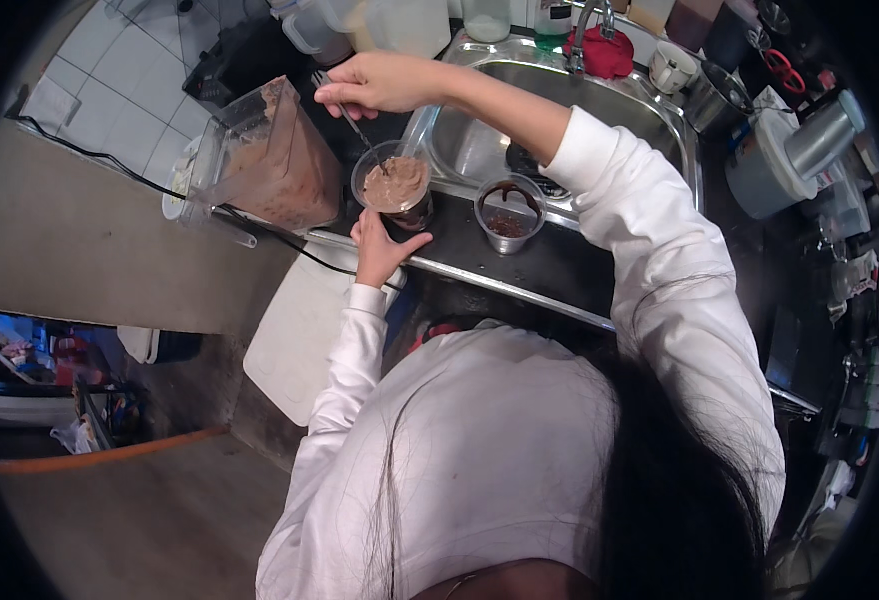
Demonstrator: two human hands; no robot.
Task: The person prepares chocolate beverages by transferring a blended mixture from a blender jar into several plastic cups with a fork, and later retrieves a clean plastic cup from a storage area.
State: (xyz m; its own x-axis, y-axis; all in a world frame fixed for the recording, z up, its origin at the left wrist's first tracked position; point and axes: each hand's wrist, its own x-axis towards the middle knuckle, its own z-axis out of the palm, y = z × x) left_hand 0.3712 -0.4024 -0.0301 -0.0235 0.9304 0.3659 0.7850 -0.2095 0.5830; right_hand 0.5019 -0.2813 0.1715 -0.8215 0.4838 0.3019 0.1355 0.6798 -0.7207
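A clear plastic cup [422, 214] full of brown creamy dessert [397, 184] stands on the black counter. Against its near side rests my left hand [380, 244], thumb spread to the right, steadying it. My right hand [379, 84], raised above the cup's far left side, grips a metal fork [353, 124]. Its tines stick up past my fingers and its lower end sits in the cream. To the right is a second clear cup [511, 214] with dark sauce streaks on its wall and brown crumbs at the bottom. Left of both is a tall clear container [289, 161] of brown cream.
Behind the cups is a stainless steel sink [477, 112] with a faucet [579, 45] and a red cloth [603, 52]. A black cable [282, 238] runs along the counter's left edge. A white lid [312, 330] lies below it. A white mug [672, 67] stands beyond the sink.
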